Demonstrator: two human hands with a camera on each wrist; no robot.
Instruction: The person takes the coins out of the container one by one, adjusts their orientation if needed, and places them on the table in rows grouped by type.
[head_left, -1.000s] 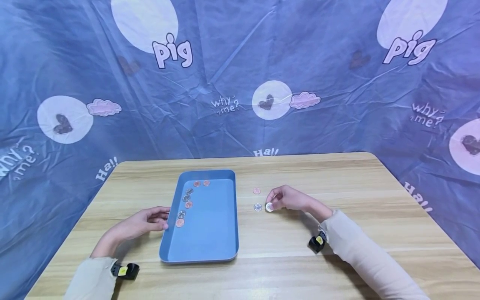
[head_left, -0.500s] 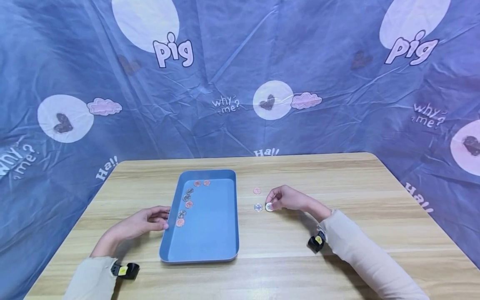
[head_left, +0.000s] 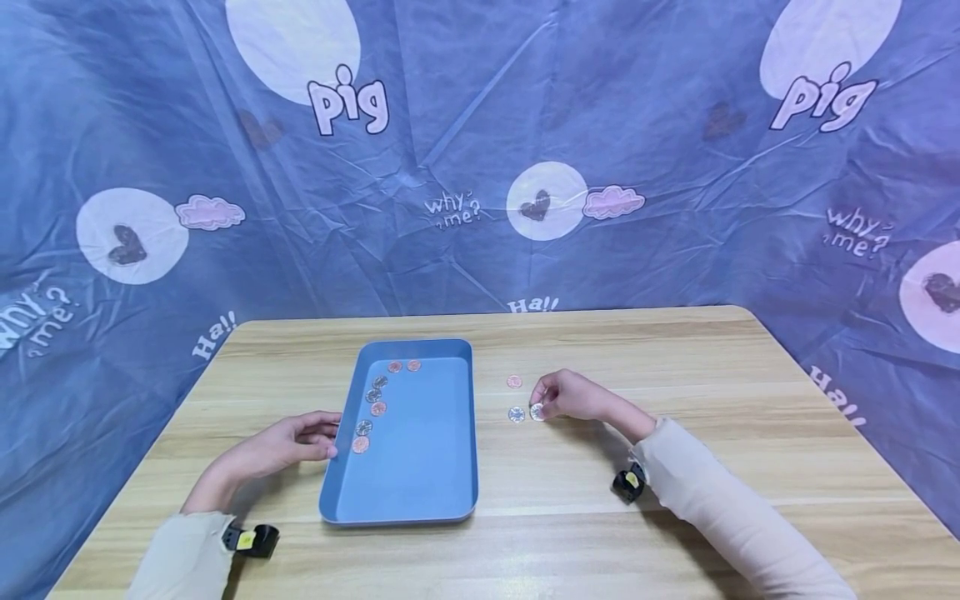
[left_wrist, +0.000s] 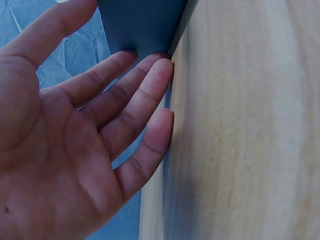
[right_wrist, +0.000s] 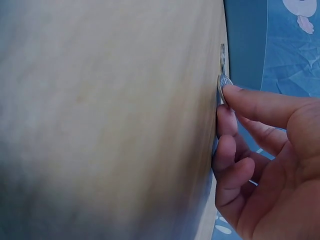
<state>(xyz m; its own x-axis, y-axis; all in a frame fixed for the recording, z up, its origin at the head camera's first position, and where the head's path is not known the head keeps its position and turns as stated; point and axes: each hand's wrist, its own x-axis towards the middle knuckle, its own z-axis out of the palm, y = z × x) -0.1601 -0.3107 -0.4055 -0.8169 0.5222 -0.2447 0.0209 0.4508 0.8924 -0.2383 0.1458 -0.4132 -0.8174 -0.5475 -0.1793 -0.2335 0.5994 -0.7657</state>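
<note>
My right hand (head_left: 576, 395) pinches a silver coin (head_left: 536, 412) between thumb and fingers, just above or on the table. In the right wrist view this coin (right_wrist: 225, 89) is tilted, its near edge under the thumb. Just left of it lies another silver coin (head_left: 517, 414), with a copper coin (head_left: 513, 381) farther back. Loosely bent, my left hand (head_left: 281, 450) has its fingers at the left side of a blue tray (head_left: 420, 492); in the left wrist view fingertips (left_wrist: 129, 56) touch the tray's outer wall (left_wrist: 140, 27).
Inside the tray, several copper and silver coins lie in a bent row along the left and back, among them a copper coin (head_left: 361, 445) nearest the front. The wooden table (head_left: 675, 350) ends at a blue printed cloth (head_left: 465, 267) behind it.
My right hand and its silver coin have shifted very slightly left, toward the other silver coin. The left hand and the tray have stayed in place.
</note>
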